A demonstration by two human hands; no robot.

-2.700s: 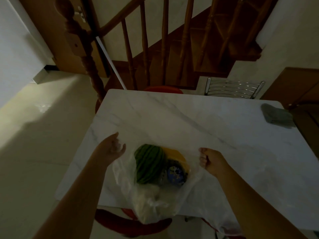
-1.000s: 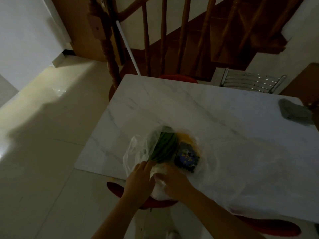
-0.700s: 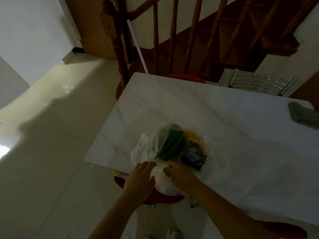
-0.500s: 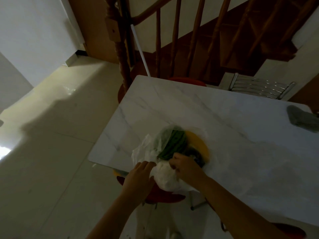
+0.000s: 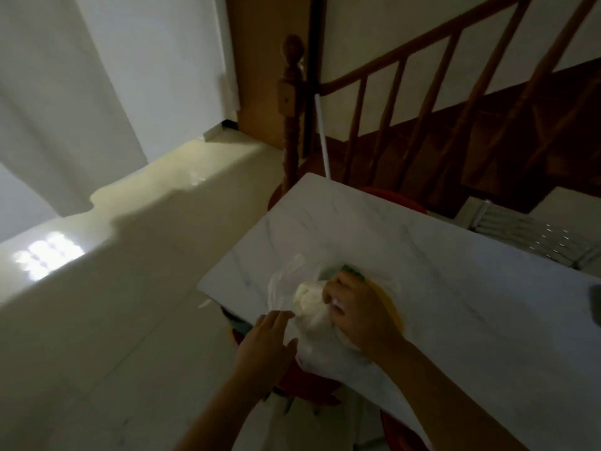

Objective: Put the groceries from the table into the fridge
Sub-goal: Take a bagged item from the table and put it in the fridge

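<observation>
A clear plastic bag [image 5: 286, 288] of groceries lies at the near left corner of the white marble table [image 5: 406, 242]. My right hand [image 5: 356, 307] grips the gathered white plastic at the bag's top and covers most of the contents. Only a sliver of a green striped item [image 5: 349, 267] and the edge of a yellow item [image 5: 388, 302] show past it. My left hand [image 5: 265, 349] rests flat with straight fingers against the bag's near side, at the table edge.
A wooden stair railing with a newel post [image 5: 291, 102] rises behind the table, a white pole [image 5: 322, 135] leaning on it. A metal chair [image 5: 533, 237] stands at the far right. Red stools [image 5: 309, 385] sit under the table. Pale tiled floor [image 5: 113, 304] spreads to the left.
My right hand has moved over the groceries and gathered the bag's plastic into its grip, hiding the blue item. The view has swung to the left. My left hand stays beside the bag.
</observation>
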